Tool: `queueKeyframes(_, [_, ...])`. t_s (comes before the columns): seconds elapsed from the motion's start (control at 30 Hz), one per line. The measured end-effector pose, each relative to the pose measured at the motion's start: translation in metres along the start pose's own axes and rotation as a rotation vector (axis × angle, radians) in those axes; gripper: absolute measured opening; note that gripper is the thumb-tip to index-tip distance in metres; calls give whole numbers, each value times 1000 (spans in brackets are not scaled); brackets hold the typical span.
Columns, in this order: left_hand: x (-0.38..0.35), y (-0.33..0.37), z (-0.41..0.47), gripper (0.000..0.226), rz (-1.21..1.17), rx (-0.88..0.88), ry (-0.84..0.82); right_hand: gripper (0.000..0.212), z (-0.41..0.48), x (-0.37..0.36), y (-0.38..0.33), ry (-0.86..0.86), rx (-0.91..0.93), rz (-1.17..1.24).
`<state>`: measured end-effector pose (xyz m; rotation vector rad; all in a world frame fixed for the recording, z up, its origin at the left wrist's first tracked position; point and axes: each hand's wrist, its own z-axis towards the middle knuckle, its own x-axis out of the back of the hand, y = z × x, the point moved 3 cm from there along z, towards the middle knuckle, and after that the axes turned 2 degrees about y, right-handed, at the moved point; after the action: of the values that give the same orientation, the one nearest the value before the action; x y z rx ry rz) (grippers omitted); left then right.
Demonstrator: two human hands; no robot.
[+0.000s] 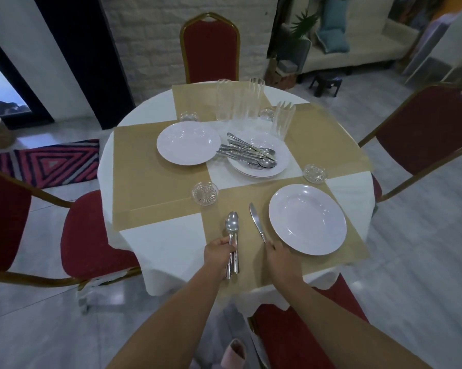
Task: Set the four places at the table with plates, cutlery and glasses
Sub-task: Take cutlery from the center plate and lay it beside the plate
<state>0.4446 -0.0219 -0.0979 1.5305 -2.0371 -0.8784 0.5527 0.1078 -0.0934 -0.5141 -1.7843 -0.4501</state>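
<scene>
At the near place, lower centre of the frame, your left hand [220, 253] grips a spoon [232, 222] with more cutlery above the mat, while your right hand [280, 255] meets the handle end of a knife [257, 221] lying just left of a plate [307, 219]; pinch or mere touch, you cannot tell. A second plate [188, 143] sits centre left. Spare plates [281, 162], a cutlery pile [247, 154] and tall glasses [256, 99] crowd mid-counter [157, 243], so two places look unset.
</scene>
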Motion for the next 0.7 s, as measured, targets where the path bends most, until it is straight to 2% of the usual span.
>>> queueKeyframes(0.53, [8,-1,1,25,32,38,-1,56,12,1,-8,-8,-85,51])
queueKeyframes(0.7, [5,-2,1,32,31,37,1,60,12,-1,-8,-3,-100,39])
